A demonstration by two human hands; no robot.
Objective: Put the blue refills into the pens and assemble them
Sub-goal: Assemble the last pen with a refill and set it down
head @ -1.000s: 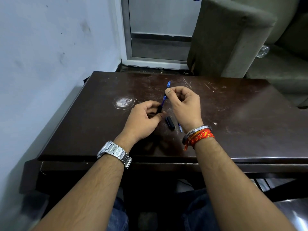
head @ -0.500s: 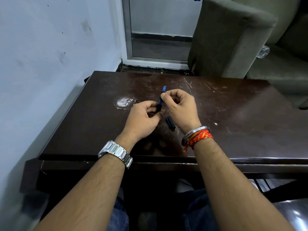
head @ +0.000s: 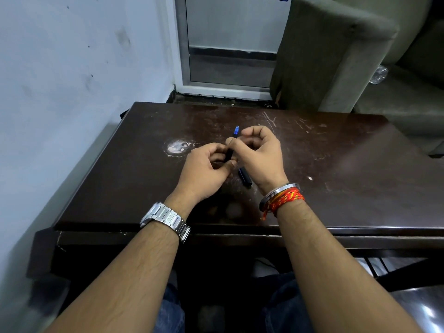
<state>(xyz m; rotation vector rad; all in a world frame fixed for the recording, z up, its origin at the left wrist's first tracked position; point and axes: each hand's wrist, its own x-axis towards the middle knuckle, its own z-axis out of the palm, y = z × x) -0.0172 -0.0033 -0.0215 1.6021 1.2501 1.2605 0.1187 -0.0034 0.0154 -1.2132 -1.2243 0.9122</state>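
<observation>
My left hand grips a dark pen barrel over the middle of the brown table. A blue refill sticks out of the barrel's far end, pointing away from me. My right hand pinches the refill just above the barrel with thumb and forefinger. A black pen part lies on the table between my wrists, partly hidden by the right hand.
A white worn patch marks the table left of my hands. A wall runs along the left. A grey armchair stands behind the table's far right, and a glass door is straight ahead.
The blue refill shows less length than a second ago; it has gone deeper into the barrel. My right hand moved down toward my left hand.
</observation>
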